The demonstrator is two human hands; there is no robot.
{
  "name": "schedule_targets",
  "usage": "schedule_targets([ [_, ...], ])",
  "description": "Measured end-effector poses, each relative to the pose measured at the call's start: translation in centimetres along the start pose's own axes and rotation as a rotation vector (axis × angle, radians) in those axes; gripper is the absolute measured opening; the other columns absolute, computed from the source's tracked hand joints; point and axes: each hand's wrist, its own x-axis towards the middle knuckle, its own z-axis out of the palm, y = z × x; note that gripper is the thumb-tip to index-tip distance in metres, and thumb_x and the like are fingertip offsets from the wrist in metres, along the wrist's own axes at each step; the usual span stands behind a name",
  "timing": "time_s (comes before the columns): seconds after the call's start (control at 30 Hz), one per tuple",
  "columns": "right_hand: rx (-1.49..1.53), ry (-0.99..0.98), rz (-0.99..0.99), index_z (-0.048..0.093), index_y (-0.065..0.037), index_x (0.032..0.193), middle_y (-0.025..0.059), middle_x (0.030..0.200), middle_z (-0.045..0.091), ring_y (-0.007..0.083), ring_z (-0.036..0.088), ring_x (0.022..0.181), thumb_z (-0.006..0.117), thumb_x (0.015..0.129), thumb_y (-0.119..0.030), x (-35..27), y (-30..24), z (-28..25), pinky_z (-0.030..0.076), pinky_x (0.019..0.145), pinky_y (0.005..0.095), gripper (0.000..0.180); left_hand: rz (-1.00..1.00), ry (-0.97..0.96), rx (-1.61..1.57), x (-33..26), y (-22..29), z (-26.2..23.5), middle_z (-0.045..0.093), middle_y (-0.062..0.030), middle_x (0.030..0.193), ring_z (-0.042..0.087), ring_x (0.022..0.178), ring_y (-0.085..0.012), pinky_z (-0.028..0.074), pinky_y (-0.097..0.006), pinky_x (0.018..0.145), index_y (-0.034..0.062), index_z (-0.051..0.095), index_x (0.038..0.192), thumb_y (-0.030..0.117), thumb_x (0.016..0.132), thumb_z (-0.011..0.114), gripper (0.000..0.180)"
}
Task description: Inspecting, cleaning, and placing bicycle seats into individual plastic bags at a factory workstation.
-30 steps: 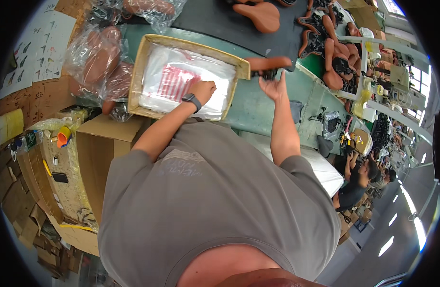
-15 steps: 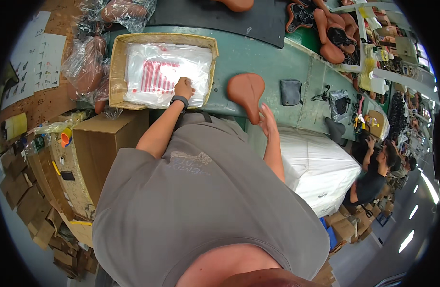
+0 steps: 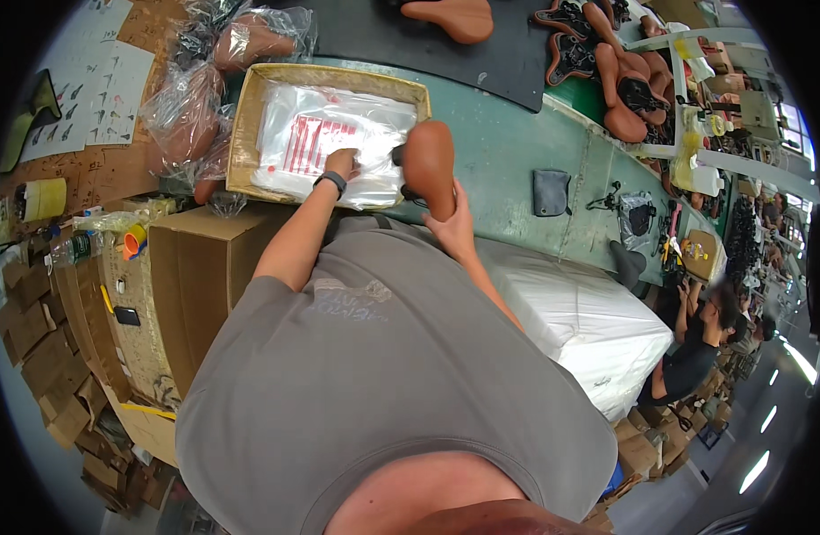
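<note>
Overhead view of a packing bench, read from left to right. At far left, bagged brown saddles [image 3: 191, 120] lie heaped beside a shallow cardboard tray [image 3: 242, 143], with an open cardboard carton [image 3: 200, 276] standing below the bench edge. The tray holds a stack of clear plastic bags [image 3: 325, 147] with red print. The left hand [image 3: 343, 164], with a dark watch at the wrist, rests on the top bag near the tray's near right corner; its fingers are pressed down flat on the film, and whether they pinch a layer cannot be told. Just to its right, the right hand [image 3: 452, 223] clasps a brown bicycle saddle [image 3: 429, 165] from below, fingers closed around its near end. The saddle is held upright over the tray's right rim, its long axis running away from the person, its far end above the bags. Saddle and left hand are just beside each other, the bags lying directly left of the saddle. Further right lie a green bench top [image 3: 508, 152], a small grey pouch [image 3: 551, 192] and a white wrapped bundle [image 3: 579, 321]; loose saddles [image 3: 610, 80] sit at upper right.
</note>
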Motion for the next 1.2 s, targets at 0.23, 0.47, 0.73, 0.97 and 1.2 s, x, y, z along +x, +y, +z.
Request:
schedule_targets([
  [0.23, -0.576, 0.285, -0.387, 0.046, -0.006, 0.166, 0.0208, 0.133, 0.070, 0.0449, 0.069, 0.115, 0.095, 0.081, -0.013, 1.3, -6.9, 3.7, 0.058, 0.096, 0.0534, 0.098, 0.549, 0.055, 0.041, -7.1, 10.0, -3.0, 0.080, -0.0155, 0.123, 0.074, 0.112, -0.0247, 0.059, -0.041, 0.101, -0.0060, 0.070, 0.139, 0.045, 0.112, 0.068, 0.057],
  [0.47, -0.718, 0.335, -0.385, 0.051, -0.005, 0.162, 0.0178, 0.132, 0.071, 0.0410, 0.068, 0.109, 0.093, 0.081, -0.008, 0.1, -13.6, 3.3, 0.057, 0.092, 0.0513, 0.091, 0.903, 0.022, 1.209, -21.7, 19.5, 4.0, 0.029, -0.0350, 0.178, 0.035, 0.163, -0.0519, 0.029, -0.067, 0.131, 0.0003, 0.015, 0.179, 0.079, 0.063, 0.097, 0.163],
  [0.73, -0.756, 0.374, -0.448, 0.057, -0.006, 0.154, 0.0150, 0.133, 0.072, 0.0387, 0.069, 0.107, 0.093, 0.077, -0.004, -1.1, -13.0, 1.3, 0.056, 0.094, 0.0479, 0.085, 0.867, -0.156, 1.100, -20.2, 20.1, 6.8, 0.051, -0.0285, 0.166, 0.050, 0.153, -0.0485, 0.046, -0.059, 0.122, 0.0028, 0.024, 0.178, 0.072, 0.061, 0.101, 0.156],
  [0.97, -0.614, 0.379, -0.503, 0.057, -0.006, 0.155, 0.0151, 0.124, 0.075, 0.0394, 0.071, 0.104, 0.097, 0.078, -0.010, -2.4, -11.7, -0.5, 0.058, 0.089, 0.0495, 0.087, 0.763, -0.499, 0.634, -14.4, 20.4, 2.8, 0.080, -0.0182, 0.132, 0.079, 0.114, -0.0275, 0.062, -0.042, 0.102, 0.0038, 0.072, 0.150, 0.043, 0.085, 0.099, 0.081],
  [1.2, -0.576, 0.346, -0.483, 0.053, -0.005, 0.163, 0.0152, 0.125, 0.073, 0.0366, 0.068, 0.101, 0.093, 0.078, -0.004, -2.0, -12.3, -0.9, 0.055, 0.091, 0.0470, 0.094, 0.774, -0.435, 0.544, -16.5, 18.8, 3.1, 0.069, -0.0246, 0.150, 0.070, 0.137, -0.0288, 0.059, -0.043, 0.111, -0.0043, 0.056, 0.161, 0.049, 0.084, 0.099, 0.102],
])
